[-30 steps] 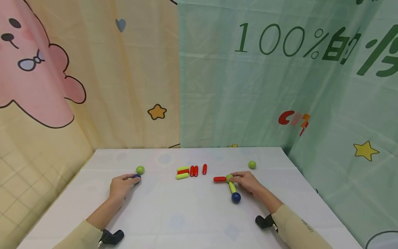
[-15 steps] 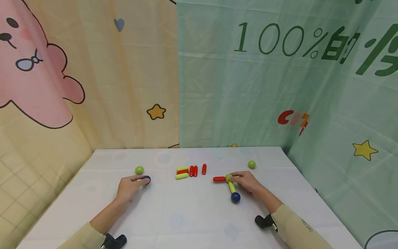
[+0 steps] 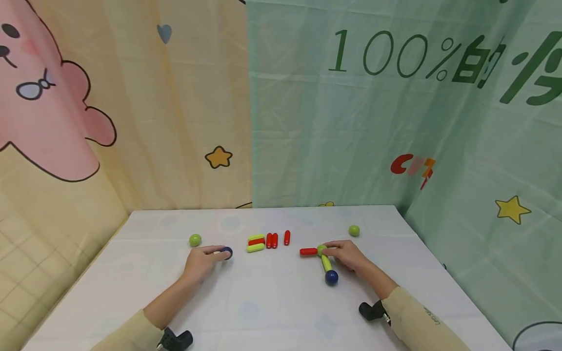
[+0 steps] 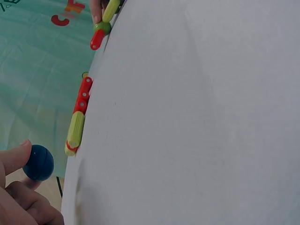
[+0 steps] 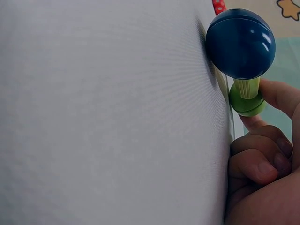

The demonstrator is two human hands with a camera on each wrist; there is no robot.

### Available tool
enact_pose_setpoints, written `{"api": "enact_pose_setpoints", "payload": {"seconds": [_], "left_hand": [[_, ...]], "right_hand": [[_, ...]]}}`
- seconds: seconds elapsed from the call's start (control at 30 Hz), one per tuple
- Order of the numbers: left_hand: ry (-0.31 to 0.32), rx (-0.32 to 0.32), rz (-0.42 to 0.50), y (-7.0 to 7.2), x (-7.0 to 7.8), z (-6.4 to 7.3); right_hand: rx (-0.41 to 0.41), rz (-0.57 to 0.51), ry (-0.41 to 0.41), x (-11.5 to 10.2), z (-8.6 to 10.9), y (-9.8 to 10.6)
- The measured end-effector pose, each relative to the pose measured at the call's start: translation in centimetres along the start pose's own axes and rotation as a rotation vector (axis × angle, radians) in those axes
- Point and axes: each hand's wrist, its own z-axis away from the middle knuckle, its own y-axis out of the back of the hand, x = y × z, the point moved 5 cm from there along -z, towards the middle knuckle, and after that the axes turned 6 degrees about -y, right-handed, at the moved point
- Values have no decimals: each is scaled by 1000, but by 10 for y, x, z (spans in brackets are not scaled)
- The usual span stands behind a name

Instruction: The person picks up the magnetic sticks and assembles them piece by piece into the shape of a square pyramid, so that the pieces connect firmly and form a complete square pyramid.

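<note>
Between thumb and fingers, my left hand pinches a dark blue ball. My right hand pinches a green ball on the right half of the table. From that green ball a red rod points left and a yellow-green rod points toward me. Another blue ball is joined to the yellow-green rod's near end. The right wrist view shows thumb and finger on the green ball, the other fingers curled below.
Several red rods and yellow-green rods lie in a group at the table's middle. Loose green balls rest at the back: one green ball left, one green ball right. Printed curtains stand behind the white table.
My left hand has moved right with the blue ball, away from the left green ball and toward the rods. The right hand keeps its hold on the joined pieces. The head view has shifted slightly.
</note>
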Motion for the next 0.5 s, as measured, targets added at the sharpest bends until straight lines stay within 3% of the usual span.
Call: {"api": "enact_pose_setpoints", "payload": {"seconds": [0.3, 0.5], "left_hand": [[-10, -34, 22, -26, 9, -4], [-15, -91, 43, -51, 18, -5]], "right_hand": [[-10, -18, -1, 1, -2, 0], [-4, -19, -7, 0, -2, 0]]}}
